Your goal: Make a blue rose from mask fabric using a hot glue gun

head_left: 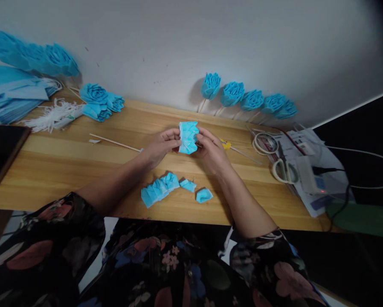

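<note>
Between my two hands, above the middle of the wooden table, is a pleated blue strip (188, 137) with a zigzag edge. My left hand (161, 147) pinches its left edge, and my right hand (212, 147) grips its right side. Below them on the table lies another pleated blue strip (160, 190), with a small blue scrap (188, 185) and a curled blue petal piece (204, 195) to its right. A thin wooden stick (114, 142) lies left of my left hand. Just past my right hand is a yellow-handled tool (225, 144) with a metal shaft, partly hidden.
Blue flowers on sticks (233, 94) lean against the wall. More blue flowers (97, 100), stacked face masks (15, 94), white cords (55, 115) and a phone (4, 153) occupy the left. At right are tape rolls (265, 143), scissors (285, 171), papers (316, 205) and a white device (307, 175).
</note>
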Motion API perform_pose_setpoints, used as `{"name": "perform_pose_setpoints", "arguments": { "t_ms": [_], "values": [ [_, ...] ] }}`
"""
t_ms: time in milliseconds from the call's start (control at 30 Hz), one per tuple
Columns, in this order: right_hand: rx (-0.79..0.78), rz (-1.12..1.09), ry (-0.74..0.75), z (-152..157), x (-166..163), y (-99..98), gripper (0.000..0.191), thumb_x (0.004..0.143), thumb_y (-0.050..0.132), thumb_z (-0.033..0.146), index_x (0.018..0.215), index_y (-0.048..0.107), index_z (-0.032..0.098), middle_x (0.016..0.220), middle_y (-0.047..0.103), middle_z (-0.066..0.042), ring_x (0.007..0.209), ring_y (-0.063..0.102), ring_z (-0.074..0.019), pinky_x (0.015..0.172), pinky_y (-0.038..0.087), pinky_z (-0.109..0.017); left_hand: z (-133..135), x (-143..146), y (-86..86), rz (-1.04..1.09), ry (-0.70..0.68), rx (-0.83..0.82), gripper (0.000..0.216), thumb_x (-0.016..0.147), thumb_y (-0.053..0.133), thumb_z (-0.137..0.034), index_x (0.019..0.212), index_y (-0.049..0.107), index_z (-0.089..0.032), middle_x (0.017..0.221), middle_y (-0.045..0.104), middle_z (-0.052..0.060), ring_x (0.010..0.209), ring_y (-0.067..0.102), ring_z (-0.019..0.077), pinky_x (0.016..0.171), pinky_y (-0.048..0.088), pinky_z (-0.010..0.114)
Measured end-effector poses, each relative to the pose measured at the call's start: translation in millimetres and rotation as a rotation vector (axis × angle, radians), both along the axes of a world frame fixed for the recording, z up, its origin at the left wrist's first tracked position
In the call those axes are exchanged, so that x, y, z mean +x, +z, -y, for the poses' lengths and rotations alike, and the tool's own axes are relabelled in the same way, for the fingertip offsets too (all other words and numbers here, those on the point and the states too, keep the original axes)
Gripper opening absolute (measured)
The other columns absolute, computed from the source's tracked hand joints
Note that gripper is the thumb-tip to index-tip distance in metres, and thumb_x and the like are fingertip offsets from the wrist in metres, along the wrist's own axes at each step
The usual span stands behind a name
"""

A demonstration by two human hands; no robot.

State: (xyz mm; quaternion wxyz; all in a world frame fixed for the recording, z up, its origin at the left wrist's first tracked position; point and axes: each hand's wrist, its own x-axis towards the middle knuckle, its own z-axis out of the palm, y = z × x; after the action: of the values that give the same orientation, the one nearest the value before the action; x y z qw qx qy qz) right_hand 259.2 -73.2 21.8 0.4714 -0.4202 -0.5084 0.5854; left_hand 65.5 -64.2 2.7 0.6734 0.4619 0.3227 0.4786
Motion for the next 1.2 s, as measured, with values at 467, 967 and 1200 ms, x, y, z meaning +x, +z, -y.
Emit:
{"name": "perform_pose_setpoints", "arguments": {
  "t_ms": [467, 967, 1200],
  "values": [
    [0.016, 0.066, 0.093, 6.7, -5.1, 7.3, 0.042, 0.079, 0.079, 0.043, 0.117, 0.07, 0.028, 0.11, 0.075, -0.005, 0.102, 0.068, -0.0256, 0.094, 0.057, -0.045, 0.2, 2.5, 0.5, 0.02, 0.008, 0.059, 0.025, 0.075, 0.088, -0.028, 0.093, 0.073, -0.018, 0.082, 0.073, 0.0, 0.074, 0.065, 0.0125, 0.073, 0.05, 0.026],
    [-0.051, 0.092, 0.08, 4.9, -0.8, 11.4, 0.048, 0.08, 0.074, 0.054, 0.122, 0.072, 0.03, 0.116, 0.074, -0.006, 0.107, 0.069, -0.0272, 0.088, 0.06, -0.044, -2.0, -1.0, 6.1, 0.072, 0.025, 0.05, 0.026, 0.077, 0.087, -0.026, 0.099, 0.074, -0.019, 0.085, 0.073, 0.002, 0.075, 0.065, 0.0138, 0.071, 0.051, 0.027],
    [-0.079, 0.042, 0.099, 4.8, -1.0, 9.2, 0.047, 0.077, 0.079, 0.047, 0.119, 0.073, 0.029, 0.116, 0.076, -0.005, 0.103, 0.07, -0.024, 0.087, 0.061, -0.039, -3.1, -1.5, 4.3, 0.095, 0.09, 0.022, 0.029, 0.076, 0.089, -0.027, 0.1, 0.074, -0.021, 0.087, 0.073, 0.002, 0.08, 0.067, 0.0151, 0.072, 0.053, 0.027]
  ]
}}
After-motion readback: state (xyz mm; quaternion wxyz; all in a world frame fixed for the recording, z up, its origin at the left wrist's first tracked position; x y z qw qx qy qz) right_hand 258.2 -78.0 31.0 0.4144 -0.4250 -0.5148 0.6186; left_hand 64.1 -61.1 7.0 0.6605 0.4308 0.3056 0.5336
